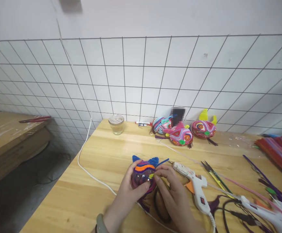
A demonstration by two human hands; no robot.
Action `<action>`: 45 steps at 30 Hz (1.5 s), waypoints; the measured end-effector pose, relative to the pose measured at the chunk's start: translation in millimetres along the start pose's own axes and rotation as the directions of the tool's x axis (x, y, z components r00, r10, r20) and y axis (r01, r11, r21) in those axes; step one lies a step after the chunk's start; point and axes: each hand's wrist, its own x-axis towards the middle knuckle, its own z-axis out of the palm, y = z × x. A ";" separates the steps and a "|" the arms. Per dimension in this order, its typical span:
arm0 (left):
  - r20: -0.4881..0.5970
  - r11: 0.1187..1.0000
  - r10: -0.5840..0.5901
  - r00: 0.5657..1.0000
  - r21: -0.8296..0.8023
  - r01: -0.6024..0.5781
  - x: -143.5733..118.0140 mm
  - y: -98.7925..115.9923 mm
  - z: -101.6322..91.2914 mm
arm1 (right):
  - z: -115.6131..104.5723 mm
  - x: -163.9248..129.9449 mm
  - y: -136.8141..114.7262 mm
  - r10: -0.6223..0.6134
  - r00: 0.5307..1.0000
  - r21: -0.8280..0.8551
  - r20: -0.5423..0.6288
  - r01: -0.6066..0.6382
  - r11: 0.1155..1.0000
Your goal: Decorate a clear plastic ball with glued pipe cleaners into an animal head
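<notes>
My left hand (132, 186) is closed round the side of a glossy, see-through ball (141, 177) trimmed with bands of orange and purple pipe cleaner and two blue ears on top. The thumb presses on its lower front. At the ball's right side, my right hand (171, 187) pinches a small yellow pipe cleaner piece (151, 176) against the surface. A blue pipe cleaner (163, 161) sticks out just above the right fingers. To the right of that hand lies a white hot glue gun (193, 181), its nozzle toward the ball.
Finished-looking decorated balls (179, 135) sit by the tiled wall, with a glass cup (116, 124) and a marker (142, 123) to their left. On the right lie scissors (216, 178), a second glue gun (264, 208), cords and bundled pipe cleaners (279, 155). A white cable (92, 176) crosses the table's left side.
</notes>
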 end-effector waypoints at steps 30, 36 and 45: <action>0.001 1.000 -0.018 1.000 0.022 0.018 -2.2 -0.2 -2.1 | -0.7 -1.4 0.2 -0.032 0.999 -0.057 0.015 0.033 0.998; -0.007 1.000 -0.017 1.000 0.022 0.017 -2.1 -1.0 -2.7 | -0.6 -1.5 2.0 -0.021 0.999 -0.049 0.047 0.024 0.999; -0.033 1.000 -0.011 0.999 0.025 0.012 -1.2 -0.7 -2.7 | 1.8 -4.6 3.8 0.001 0.997 -0.050 0.071 0.003 0.999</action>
